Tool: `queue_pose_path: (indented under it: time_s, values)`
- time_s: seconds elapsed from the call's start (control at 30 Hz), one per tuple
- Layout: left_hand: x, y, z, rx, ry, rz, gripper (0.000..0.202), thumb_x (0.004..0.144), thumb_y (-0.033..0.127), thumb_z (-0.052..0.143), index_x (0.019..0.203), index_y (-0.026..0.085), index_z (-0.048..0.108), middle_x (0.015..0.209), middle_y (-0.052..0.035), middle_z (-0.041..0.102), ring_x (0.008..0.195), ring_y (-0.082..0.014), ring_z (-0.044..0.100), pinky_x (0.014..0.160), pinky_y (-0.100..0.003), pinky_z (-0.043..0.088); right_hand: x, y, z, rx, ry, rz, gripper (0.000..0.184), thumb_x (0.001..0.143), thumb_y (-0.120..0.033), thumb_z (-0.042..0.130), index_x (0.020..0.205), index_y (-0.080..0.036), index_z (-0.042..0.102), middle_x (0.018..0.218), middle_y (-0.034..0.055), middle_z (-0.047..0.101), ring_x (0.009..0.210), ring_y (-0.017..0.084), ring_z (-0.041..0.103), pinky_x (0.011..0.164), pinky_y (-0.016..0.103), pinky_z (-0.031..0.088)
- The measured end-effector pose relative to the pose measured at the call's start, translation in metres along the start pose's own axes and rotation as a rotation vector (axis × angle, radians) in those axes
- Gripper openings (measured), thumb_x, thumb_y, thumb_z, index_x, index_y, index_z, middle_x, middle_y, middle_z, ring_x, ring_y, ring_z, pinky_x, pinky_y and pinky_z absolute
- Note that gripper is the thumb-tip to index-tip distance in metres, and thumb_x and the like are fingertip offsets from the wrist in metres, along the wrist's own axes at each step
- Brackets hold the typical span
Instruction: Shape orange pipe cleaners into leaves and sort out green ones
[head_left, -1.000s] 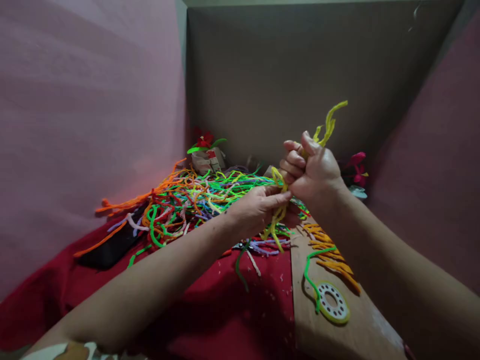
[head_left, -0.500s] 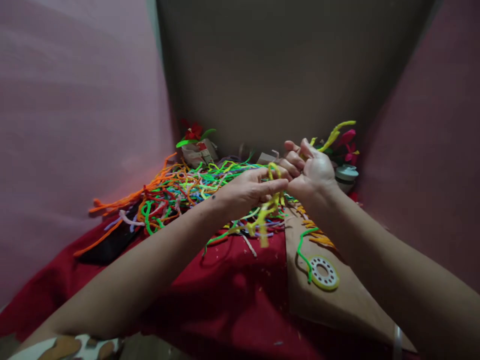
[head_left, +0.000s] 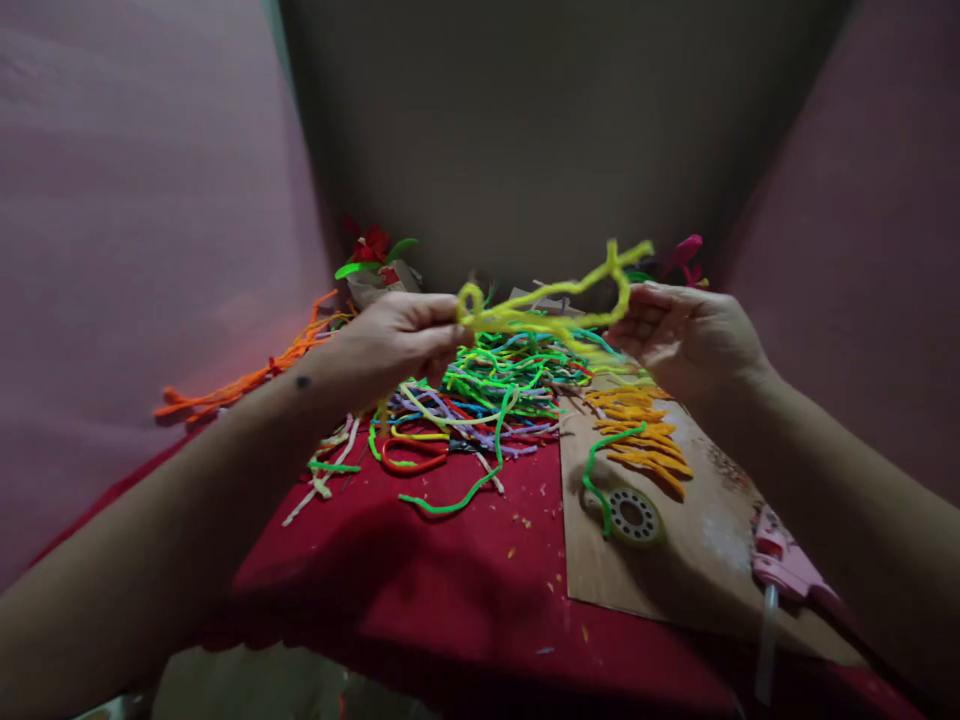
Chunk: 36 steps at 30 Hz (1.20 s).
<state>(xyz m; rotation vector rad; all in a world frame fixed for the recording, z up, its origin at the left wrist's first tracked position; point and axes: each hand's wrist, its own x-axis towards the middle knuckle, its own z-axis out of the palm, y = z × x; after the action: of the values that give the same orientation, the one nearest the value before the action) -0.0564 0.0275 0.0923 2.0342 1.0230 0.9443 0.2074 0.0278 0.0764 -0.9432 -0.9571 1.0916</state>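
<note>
Shaping of yellow fuzzy wire (head_left: 525,322), apparently, above heaped coloured wires (head_left: 502,375). The left hand (head_left: 401,330) pinches one end; the right hand (head_left: 697,330) curls loosely by the other, its grip uncertain from where I stand. Further bending would call for a steady left pinch. The wire looks doubled, curled at left.

A surface (head_left: 450,580) draped in red cloth (head_left: 337,560) carries a tangled heap of multicoloured fuzzy stems (head_left: 504,375) — scissors (head_left: 429,464) at its near edge — a brown board (head_left: 596,575) on the right, and small scraps (head_left: 553,580) scattered in front.
</note>
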Motion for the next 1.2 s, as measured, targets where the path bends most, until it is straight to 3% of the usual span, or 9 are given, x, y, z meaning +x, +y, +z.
queue_pose_path:
  time_s: [0.07,0.17,0.3,0.57,0.7,0.83,0.97,1.07,1.2]
  values:
    - [-0.007,-0.011,-0.019,-0.051,0.022,-0.056,0.019,0.075,0.025,0.057,0.059,0.015,0.056,0.053,0.0004,0.05,0.046,-0.0068,0.043,0.043,-0.018,0.033,0.002,0.011,-0.016,-0.364,-0.258,-0.056,0.009,0.067,-0.022,0.056,0.072,-0.019,0.063,0.065,0.0007,0.06,0.057,0.013,0.054,0.058,0.028,0.044]
    - [-0.016,-0.032,-0.038,-0.256,0.045,-0.158,0.013,0.073,0.026,0.06,0.065,0.016,0.058,0.055,-0.0007,0.052,0.047,-0.0091,0.048,0.043,-0.021,0.039,0.002,0.034,-0.026,-1.117,-0.711,-0.111,0.02,0.051,-0.007,0.061,0.064,-0.021,0.066,0.066,0.0019,0.063,0.062,0.016,0.055,0.057,0.027,0.039]
    - [-0.024,-0.06,-0.045,-0.503,0.088,-0.228,0.01,0.071,0.02,0.062,0.066,0.017,0.054,0.055,0.0009,0.048,0.047,-0.0082,0.048,0.043,-0.02,0.042,-0.001,0.059,-0.022,-1.728,-0.901,-0.156,0.021,0.048,0.0,0.055,0.051,-0.019,0.063,0.057,0.0038,0.061,0.059,0.018,0.053,0.055,0.028,0.033]
    - [-0.03,-0.086,-0.041,-0.705,0.123,-0.304,0.017,0.072,0.015,0.062,0.068,0.015,0.046,0.056,0.0024,0.047,0.044,-0.0063,0.047,0.039,-0.017,0.039,0.007,0.049,-0.028,-1.743,-0.86,-0.229,0.016,0.065,-0.01,0.052,0.064,-0.019,0.065,0.062,0.0018,0.061,0.058,0.013,0.051,0.053,0.023,0.032]
    - [-0.026,-0.102,-0.039,-0.794,0.124,-0.285,0.017,0.073,0.015,0.062,0.068,0.013,0.046,0.054,0.0028,0.046,0.043,-0.0054,0.047,0.039,-0.015,0.038,0.003,0.03,0.006,-1.571,-0.783,-0.315,0.017,0.076,-0.019,0.049,0.081,-0.018,0.065,0.06,-0.0018,0.058,0.055,0.01,0.048,0.052,0.02,0.033]
    - [-0.023,-0.117,-0.035,-0.832,0.124,-0.301,0.012,0.074,0.016,0.061,0.07,0.011,0.051,0.054,0.0016,0.047,0.044,-0.0057,0.049,0.041,-0.015,0.039,-0.017,0.048,0.053,-1.619,-0.835,-0.508,0.034,0.077,-0.015,0.05,0.108,-0.023,0.061,0.081,0.0021,0.065,0.065,0.011,0.055,0.057,0.021,0.036]
    - [-0.025,-0.121,-0.035,-0.905,0.134,-0.342,0.009,0.074,0.013,0.06,0.07,0.01,0.054,0.055,0.0004,0.049,0.044,-0.0051,0.048,0.042,-0.014,0.041,-0.029,0.074,0.079,-1.956,-0.969,-0.599,0.022,0.079,-0.014,0.048,0.087,-0.019,0.068,0.084,0.0095,0.062,0.061,0.013,0.057,0.05,0.023,0.033]
    - [-0.027,-0.12,-0.037,-0.966,0.184,-0.322,0.006,0.076,0.011,0.057,0.071,0.009,0.054,0.053,0.0013,0.046,0.043,-0.005,0.046,0.04,-0.015,0.04,-0.015,0.062,0.089,-1.98,-0.763,-0.649,0.022,0.08,-0.015,0.046,0.085,-0.019,0.067,0.09,0.0111,0.06,0.062,0.015,0.057,0.048,0.024,0.033]
    - [-0.027,-0.12,-0.041,-1.139,0.281,-0.219,0.006,0.079,0.014,0.054,0.075,0.01,0.055,0.051,0.0046,0.04,0.041,-0.0044,0.043,0.041,-0.016,0.039,0.032,0.019,0.107,-1.838,-0.242,-0.653,0.026,0.081,-0.017,0.044,0.093,-0.018,0.067,0.093,0.0119,0.061,0.075,0.021,0.059,0.06,0.029,0.039]
